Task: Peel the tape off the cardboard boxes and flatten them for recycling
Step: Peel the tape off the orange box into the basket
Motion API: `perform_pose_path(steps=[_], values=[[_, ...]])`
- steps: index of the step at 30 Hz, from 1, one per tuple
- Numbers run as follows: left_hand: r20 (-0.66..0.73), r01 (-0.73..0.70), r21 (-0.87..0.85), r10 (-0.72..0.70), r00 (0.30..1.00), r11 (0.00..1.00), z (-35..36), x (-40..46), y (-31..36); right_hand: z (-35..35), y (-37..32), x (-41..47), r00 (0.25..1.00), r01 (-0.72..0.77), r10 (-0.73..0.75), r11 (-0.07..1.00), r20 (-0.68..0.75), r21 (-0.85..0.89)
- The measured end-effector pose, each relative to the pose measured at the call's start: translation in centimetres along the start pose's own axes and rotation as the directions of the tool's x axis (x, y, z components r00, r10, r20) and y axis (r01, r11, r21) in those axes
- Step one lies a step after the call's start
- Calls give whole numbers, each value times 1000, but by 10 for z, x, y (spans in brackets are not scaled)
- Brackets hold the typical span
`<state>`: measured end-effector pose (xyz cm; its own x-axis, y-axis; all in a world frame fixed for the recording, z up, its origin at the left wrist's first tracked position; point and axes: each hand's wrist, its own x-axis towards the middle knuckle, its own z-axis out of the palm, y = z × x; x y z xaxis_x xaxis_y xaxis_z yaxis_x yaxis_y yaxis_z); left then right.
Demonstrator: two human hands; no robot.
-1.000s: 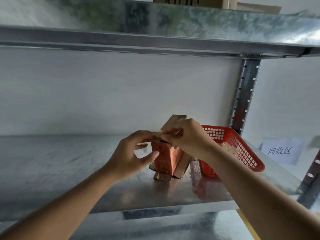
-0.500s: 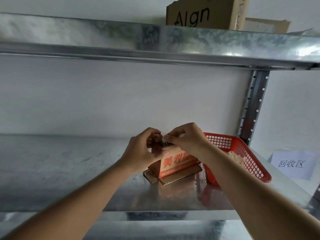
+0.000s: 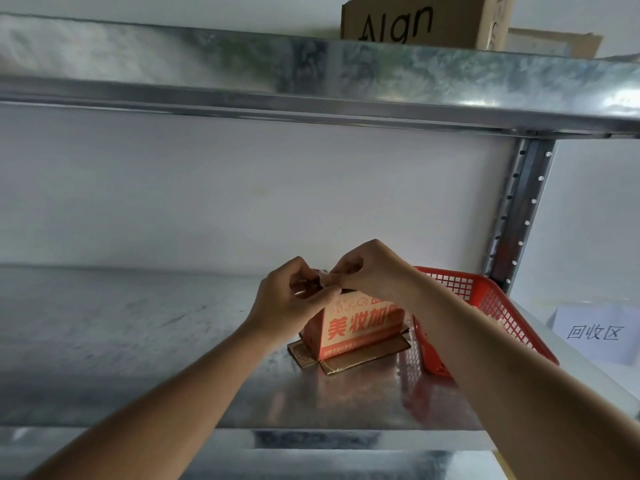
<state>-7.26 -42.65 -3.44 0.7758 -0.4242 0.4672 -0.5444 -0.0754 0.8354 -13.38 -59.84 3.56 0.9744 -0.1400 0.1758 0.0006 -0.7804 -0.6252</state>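
A small orange and cream cardboard box [image 3: 353,329] with red Chinese characters stands on the metal shelf [image 3: 138,341], its brown bottom flaps spread flat under it. My left hand [image 3: 289,301] and my right hand [image 3: 370,271] meet over the box's top left corner. The fingertips of both pinch a small crumpled bit of clear tape [image 3: 323,278] just above the box. The box's top edge is partly hidden behind my hands.
A red plastic mesh basket [image 3: 485,306] sits right beside the box. A paper sign with Chinese characters [image 3: 594,332] hangs at the far right. On the upper shelf [image 3: 311,77] stand brown cardboard boxes [image 3: 422,20]. A perforated steel post [image 3: 519,209] rises behind the basket.
The box has been turned from standing on end to sitting on its spread flaps, printed side facing me. Both hands came together at its top corner, pinching tape. The camera tilted upward.
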Motion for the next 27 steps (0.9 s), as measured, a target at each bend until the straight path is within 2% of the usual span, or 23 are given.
perform_pose_path(steps=[5, 9, 17, 22, 27], values=[[-41, 141, -171, -150, 988, 975, 11, -5, 4, -5, -5, 5, 995, -43, 40, 999, 88, 23], [-24, 112, -165, -117, 993, 980, 18, -7, 8, -4, -6, 8, 985, -127, 129, 992, 112, -22], [-12, 44, -66, -45, 999, 997, 18, -4, -2, -7, -13, 12, 969, -153, 177, 978, 172, -143], [4, 10, -75, -10, 1000, 997, 17, -5, -4, -9, -4, 12, 972, -183, 183, 983, 148, -11], [23, -9, -77, 11, 1000, 997, 18, -4, -9, -17, 10, 10, 977, -212, 205, 962, 55, 172]])
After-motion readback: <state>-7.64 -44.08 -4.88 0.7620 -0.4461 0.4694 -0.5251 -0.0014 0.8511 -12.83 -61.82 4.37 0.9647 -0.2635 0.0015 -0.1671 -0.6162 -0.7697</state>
